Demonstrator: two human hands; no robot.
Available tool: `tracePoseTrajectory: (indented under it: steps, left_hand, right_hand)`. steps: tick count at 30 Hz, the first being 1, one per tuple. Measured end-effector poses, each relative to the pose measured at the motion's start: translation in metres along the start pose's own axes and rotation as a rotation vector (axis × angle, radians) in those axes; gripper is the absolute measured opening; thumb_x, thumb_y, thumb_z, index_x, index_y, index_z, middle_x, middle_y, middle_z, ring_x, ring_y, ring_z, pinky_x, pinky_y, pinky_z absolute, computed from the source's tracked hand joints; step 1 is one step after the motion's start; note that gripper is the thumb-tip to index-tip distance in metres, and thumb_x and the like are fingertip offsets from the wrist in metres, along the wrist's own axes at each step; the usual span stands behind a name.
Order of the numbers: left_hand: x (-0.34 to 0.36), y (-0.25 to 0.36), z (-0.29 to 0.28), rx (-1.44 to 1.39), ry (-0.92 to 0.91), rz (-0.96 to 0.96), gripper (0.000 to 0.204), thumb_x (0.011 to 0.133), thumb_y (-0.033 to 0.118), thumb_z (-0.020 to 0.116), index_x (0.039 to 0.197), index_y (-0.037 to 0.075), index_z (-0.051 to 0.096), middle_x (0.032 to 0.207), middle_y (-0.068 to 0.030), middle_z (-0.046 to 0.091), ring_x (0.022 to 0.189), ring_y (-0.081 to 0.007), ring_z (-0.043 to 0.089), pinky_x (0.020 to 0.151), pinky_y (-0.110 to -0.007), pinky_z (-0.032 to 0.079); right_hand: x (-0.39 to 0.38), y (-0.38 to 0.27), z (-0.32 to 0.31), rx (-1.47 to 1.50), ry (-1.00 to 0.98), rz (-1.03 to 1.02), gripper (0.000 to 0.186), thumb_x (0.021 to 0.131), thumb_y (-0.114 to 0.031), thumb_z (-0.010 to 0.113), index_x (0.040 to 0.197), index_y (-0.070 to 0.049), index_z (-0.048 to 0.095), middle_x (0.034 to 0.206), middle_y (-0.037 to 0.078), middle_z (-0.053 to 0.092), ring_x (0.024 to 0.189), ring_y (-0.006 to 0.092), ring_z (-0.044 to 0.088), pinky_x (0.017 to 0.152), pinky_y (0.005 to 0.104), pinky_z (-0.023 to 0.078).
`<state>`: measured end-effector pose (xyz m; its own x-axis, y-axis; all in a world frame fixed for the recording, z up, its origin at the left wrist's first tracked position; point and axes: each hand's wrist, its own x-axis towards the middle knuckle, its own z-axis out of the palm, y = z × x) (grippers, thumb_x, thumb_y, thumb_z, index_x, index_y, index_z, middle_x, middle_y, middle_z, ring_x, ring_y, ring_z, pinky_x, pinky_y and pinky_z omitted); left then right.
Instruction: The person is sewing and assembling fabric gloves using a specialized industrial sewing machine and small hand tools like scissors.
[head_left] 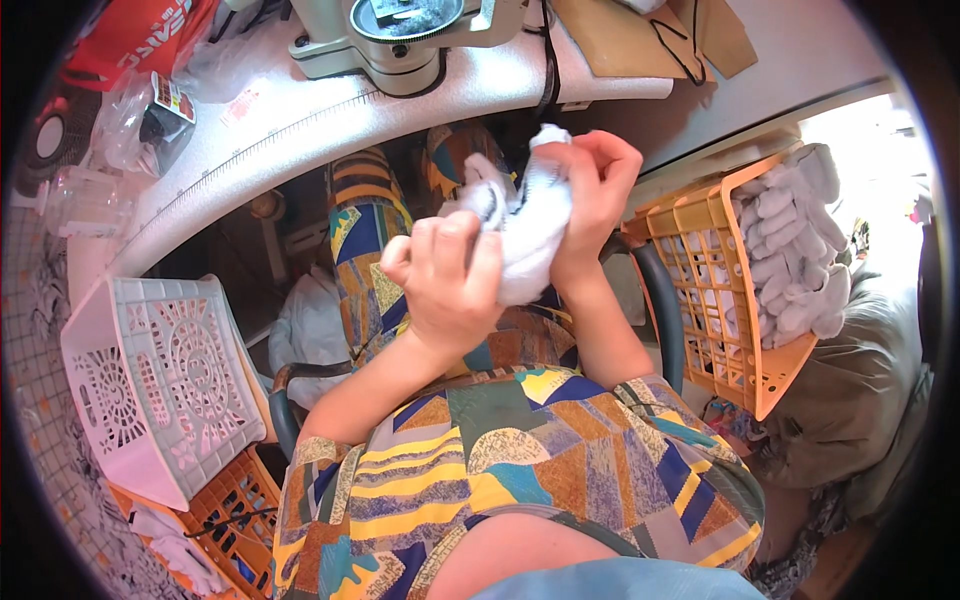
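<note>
In the middle of the head view my left hand (pixel 445 280) grips a white knitted piece, apparently a sock (pixel 535 240), with curled fingers on its left side. My right hand (pixel 595 190) pinches the piece near its upper end with thumb and forefinger. The piece is held up above my lap, its dark-marked folds facing between the hands. Some of it is hidden behind my left fingers.
An orange basket (pixel 700 290) of white knitted pieces (pixel 795 240) stands at my right. A white basket (pixel 170 390) sits over another orange one (pixel 230 510) at left. Ahead, a curved work surface (pixel 230 150) holds a machine (pixel 400 60), cardboard (pixel 610 40) and plastic bags.
</note>
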<state>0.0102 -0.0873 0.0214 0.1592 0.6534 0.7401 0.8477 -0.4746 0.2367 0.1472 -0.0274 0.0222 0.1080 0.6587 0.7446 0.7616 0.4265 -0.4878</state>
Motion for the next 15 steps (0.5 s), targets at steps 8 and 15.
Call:
tracePoseTrajectory:
  steps: [8,15]
  left_hand:
    - [-0.010,-0.014,0.003,0.056,0.062,0.009,0.034,0.063,0.019,0.068,0.088,-0.002,0.060,0.097,-0.0134,0.054,0.087,-0.0263,0.052,0.081,-0.040,0.031]
    - [-0.010,0.008,-0.001,-0.192,-0.029,-0.011,0.038,0.051,0.010,0.071,0.084,-0.003,0.058,0.096,-0.0154,0.052,0.085,-0.0306,0.049,0.076,-0.040,0.033]
  right_hand:
    - [-0.001,-0.015,-0.009,0.094,-0.270,-0.453,0.030,0.067,-0.013,0.065,0.095,-0.005,0.062,0.083,0.005,0.061,0.081,0.0228,0.060,0.077,0.0354,0.044]
    - [0.001,-0.009,0.000,0.135,-0.175,-0.220,0.018,0.060,-0.010,0.068,0.077,-0.005,0.063,0.068,0.007,0.053,0.062,0.0207,0.055,0.059,0.0325,0.043]
